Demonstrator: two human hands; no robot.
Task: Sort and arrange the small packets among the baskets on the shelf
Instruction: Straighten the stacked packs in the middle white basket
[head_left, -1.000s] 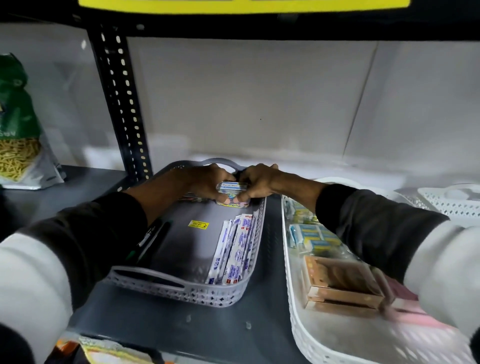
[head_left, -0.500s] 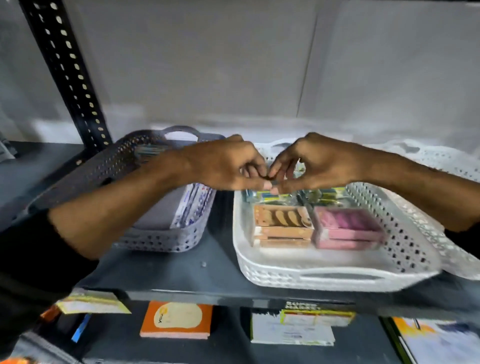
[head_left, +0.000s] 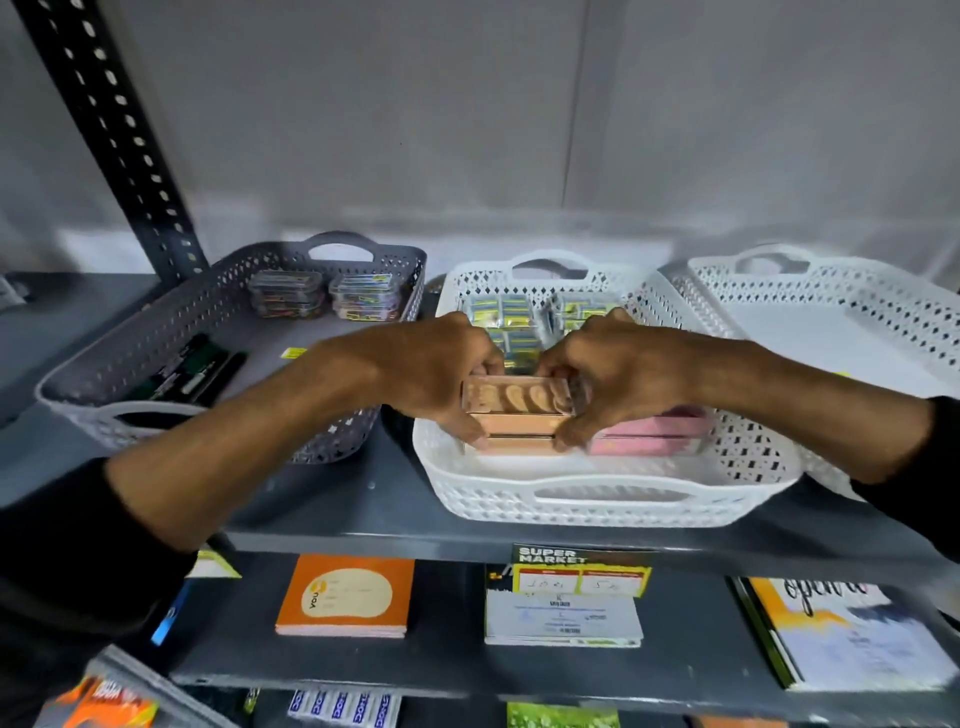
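With left hand (head_left: 441, 379) and right hand (head_left: 613, 374) both clamped on the orange box stack (head_left: 519, 415) in the white basket (head_left: 597, 499), uneven squeeze could topple it onto the pink boxes (head_left: 654, 436).

Grey perforated basket (head_left: 218, 312) at left, diamond cut-out pattern; two white baskets (head_left: 597, 499) (head_left: 852, 291), same pattern. Orange-tan packets (head_left: 517, 410) printed with pale rounded shapes; pink packets (head_left: 654, 436) beside; yellow-green packets (head_left: 511, 312) behind. Dark grey shelf (head_left: 332, 499). Orange booklet (head_left: 345, 595) with cream patch below
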